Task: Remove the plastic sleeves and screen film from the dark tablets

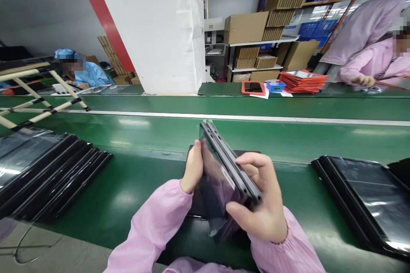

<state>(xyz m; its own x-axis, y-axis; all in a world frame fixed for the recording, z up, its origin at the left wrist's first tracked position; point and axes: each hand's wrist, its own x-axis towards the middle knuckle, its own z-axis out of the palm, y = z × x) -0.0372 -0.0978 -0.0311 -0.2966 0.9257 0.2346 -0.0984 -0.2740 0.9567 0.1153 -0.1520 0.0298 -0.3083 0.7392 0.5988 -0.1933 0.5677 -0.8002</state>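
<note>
Two slim grey devices that look like tablets (229,158) are held face to face, tilted up on edge, with small ports along the edge towards me. Clear film hangs loosely from the lower left side, and a white label shows there. My left hand (194,166) grips their left side near the far end, its fingers partly hidden. My right hand (264,198) is around the near right end, thumb below and fingers on the upper side. Beneath them a dark flat panel (196,209) lies on the green work surface (141,204), mostly covered by my hands and the devices.
Black film-covered panels (64,170) are stacked at the left, others (365,200) at the right. A pipe frame (41,104) stands at far left. Across the bench are orange-red folders (303,82), a blue box (275,87), a white pillar (153,30) and co-workers in pink and blue clothing.
</note>
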